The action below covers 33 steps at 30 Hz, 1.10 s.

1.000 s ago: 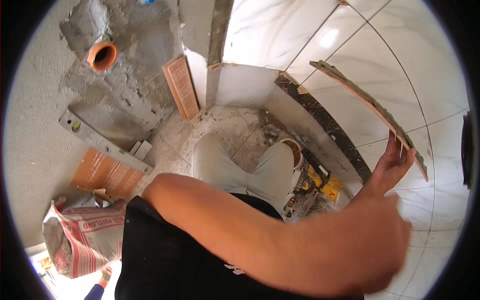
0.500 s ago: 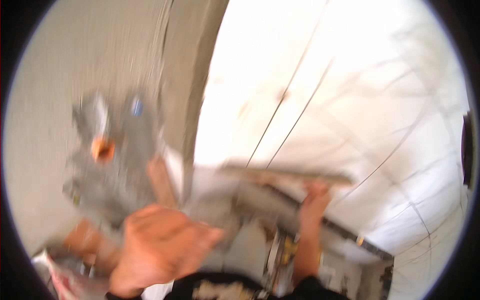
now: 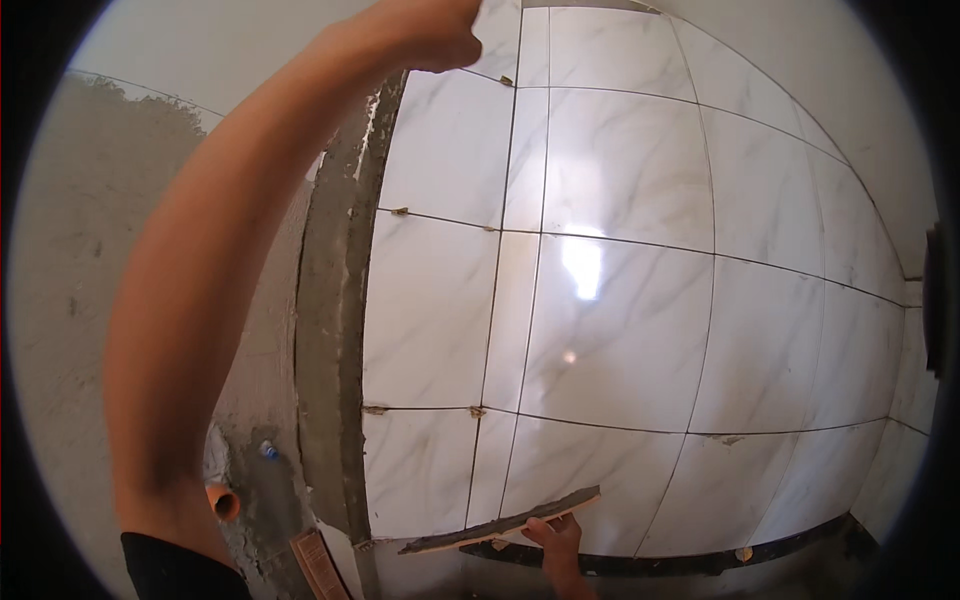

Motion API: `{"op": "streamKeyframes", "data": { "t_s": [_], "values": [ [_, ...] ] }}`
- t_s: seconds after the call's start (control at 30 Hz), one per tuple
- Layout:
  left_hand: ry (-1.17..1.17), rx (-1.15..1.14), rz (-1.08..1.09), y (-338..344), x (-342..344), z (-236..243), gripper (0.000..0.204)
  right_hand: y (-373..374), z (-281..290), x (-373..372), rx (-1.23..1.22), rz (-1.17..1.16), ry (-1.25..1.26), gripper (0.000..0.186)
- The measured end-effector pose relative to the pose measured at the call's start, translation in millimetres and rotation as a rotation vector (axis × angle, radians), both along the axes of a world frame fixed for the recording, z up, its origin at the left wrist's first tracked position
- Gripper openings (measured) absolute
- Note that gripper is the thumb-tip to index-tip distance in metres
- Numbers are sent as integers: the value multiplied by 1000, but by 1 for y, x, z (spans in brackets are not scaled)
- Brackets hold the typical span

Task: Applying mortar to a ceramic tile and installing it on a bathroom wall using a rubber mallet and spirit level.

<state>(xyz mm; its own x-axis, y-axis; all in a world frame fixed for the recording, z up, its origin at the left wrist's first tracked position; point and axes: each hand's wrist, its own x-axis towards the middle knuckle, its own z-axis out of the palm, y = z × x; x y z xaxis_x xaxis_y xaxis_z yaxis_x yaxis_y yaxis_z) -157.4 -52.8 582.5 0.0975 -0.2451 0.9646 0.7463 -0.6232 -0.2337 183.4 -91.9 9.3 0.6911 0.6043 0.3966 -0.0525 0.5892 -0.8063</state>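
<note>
My left arm stretches up across the wall. Its hand (image 3: 436, 36) is at the upper edge of the view, beside the white marbled wall tiles (image 3: 625, 160); most of its fingers are out of sight. Low down, my right hand (image 3: 556, 536) grips a long narrow strip (image 3: 500, 522), probably a cut tile, with grey mortar spread along its upper face. The strip is tilted, its right end higher, in front of the bottom tile row. Left of the tiles runs a bare grey mortar band (image 3: 335, 350).
An orange pipe end (image 3: 224, 503) and a blue plug (image 3: 268, 450) sit in the rough wall at lower left. A reddish-brown bar (image 3: 318, 565) stands near them. Small spacer pieces (image 3: 400, 211) are in some tile joints. A dark ledge (image 3: 690, 563) runs below the tiles.
The view has swung upward to the tiled wall. My left hand has risen from low in front of me to the top. My right hand still holds the strip.
</note>
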Motion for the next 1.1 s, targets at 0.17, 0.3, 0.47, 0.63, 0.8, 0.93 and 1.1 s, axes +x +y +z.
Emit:
{"op": "streamKeyframes", "data": {
  "t_s": [0.17, 0.3, 0.47, 0.63, 0.8, 0.93, 1.1],
  "values": [
    [37, -117, -562, 8, -13, -156, 28, -2, 6, 9, 29, -42, -80, 51],
    [-235, -438, -797, 55, -37, -395, 25, 9, 37, 16, -20, -127, -214, 33],
    [-660, -1506, -980, 173, -30, -698, 45, 46, 85, 0, -38, 2, -384, 41],
    [-1110, -1862, -1141, 214, 40, -778, 36, 65, 119, -15, -129, -31, -497, 61],
    [-1293, -1905, -1049, 245, 87, -788, 21, 102, 135, -39, -207, 0, -639, 76],
    [-1468, -1826, -995, 259, 105, -798, 18, 134, 133, -56, -227, -8, -723, 81],
    [-1466, -1807, -996, 268, 103, -811, 14, 169, 124, -78, -252, 20, -816, 84]
  ]
}}
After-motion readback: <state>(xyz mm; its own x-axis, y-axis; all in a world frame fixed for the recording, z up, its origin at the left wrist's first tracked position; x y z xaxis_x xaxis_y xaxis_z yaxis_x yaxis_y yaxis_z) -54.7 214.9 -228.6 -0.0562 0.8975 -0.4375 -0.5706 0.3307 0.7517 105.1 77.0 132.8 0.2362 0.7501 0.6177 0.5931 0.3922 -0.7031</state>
